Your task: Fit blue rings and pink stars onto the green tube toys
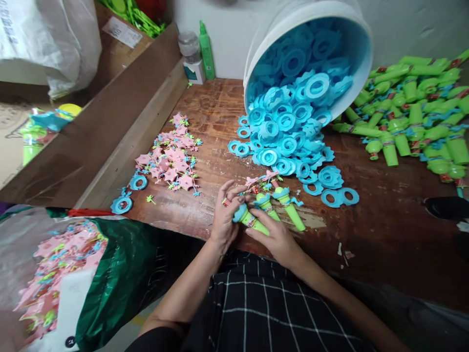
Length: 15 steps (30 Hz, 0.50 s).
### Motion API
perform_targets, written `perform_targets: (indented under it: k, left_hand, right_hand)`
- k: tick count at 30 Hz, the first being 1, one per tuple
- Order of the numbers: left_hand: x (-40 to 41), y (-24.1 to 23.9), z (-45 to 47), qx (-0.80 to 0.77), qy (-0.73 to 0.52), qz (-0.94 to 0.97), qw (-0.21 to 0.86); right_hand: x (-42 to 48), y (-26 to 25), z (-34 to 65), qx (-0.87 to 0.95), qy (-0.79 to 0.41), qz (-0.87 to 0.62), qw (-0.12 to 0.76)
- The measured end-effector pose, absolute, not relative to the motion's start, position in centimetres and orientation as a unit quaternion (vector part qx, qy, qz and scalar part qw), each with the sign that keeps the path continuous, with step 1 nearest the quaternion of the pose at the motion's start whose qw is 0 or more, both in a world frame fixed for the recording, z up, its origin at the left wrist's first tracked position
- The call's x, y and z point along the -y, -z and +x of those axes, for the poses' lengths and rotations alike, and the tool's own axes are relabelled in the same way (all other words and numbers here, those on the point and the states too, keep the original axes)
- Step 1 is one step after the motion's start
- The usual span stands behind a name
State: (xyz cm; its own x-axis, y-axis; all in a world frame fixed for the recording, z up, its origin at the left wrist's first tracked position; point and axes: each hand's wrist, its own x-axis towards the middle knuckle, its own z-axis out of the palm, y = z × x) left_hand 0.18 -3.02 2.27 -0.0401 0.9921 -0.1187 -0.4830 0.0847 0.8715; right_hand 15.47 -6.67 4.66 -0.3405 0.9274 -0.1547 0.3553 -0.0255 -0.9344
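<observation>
My left hand (224, 215) and my right hand (274, 235) are closed around one green plastic toy (256, 225) near the table's front edge. A blue scalloped ring sits around the toy's wider end, by my left fingers; my right fingers grip its green tapered body. Just right of it lie two similar green toys (292, 210) with blue rings and striped red tips. Small pink star pieces (252, 181) lie at their far ends. Beyond my hands, a heap of loose blue rings (284, 142) spills out of a tipped white bucket (364, 63).
Pink stars with small green and blue bits (172, 161) lie left on the wooden table (216, 98). Many green toys (414, 107) are piled at the right. A wooden board (110, 93) edges the left side. Below it, a green bag (117, 274) holds more pink stars.
</observation>
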Motion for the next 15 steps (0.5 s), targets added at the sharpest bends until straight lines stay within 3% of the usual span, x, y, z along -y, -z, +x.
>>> perform_targets:
  k: [3, 5, 8, 10, 13, 15]
  left_hand:
    - [2.7, -3.0, -0.6, -0.368, -0.543, 0.372, 0.657]
    - [2.0, -3.0, -2.0, -0.391, -0.530, 0.430, 0.618]
    - [0.2, -2.5, -5.6, -0.561, -0.511, 0.557, 0.338]
    - [-1.0, -2.2, -8.5, -0.695, -0.397, 0.588, 0.117]
    - [-1.7, -1.9, -11.4, -0.776, -0.232, 0.586, 0.015]
    - [-1.5, -1.7, -11.6, -0.762, -0.223, 0.607, 0.020]
  right_hand:
    - [6.6, -4.0, 15.6, 0.420, -0.759, -0.423, 0.261]
    - [6.4, -3.5, 15.6, 0.306, -0.832, -0.388, 0.251]
    - [5.8, -2.7, 15.8, 0.282, -0.804, -0.437, 0.289]
    - [5.3, -2.2, 16.2, 0.317, -0.754, -0.486, 0.309]
    - [4.5, -1.5, 16.8, 0.369, -0.703, -0.519, 0.317]
    - [4.2, -1.2, 17.1, 0.389, -0.675, -0.535, 0.326]
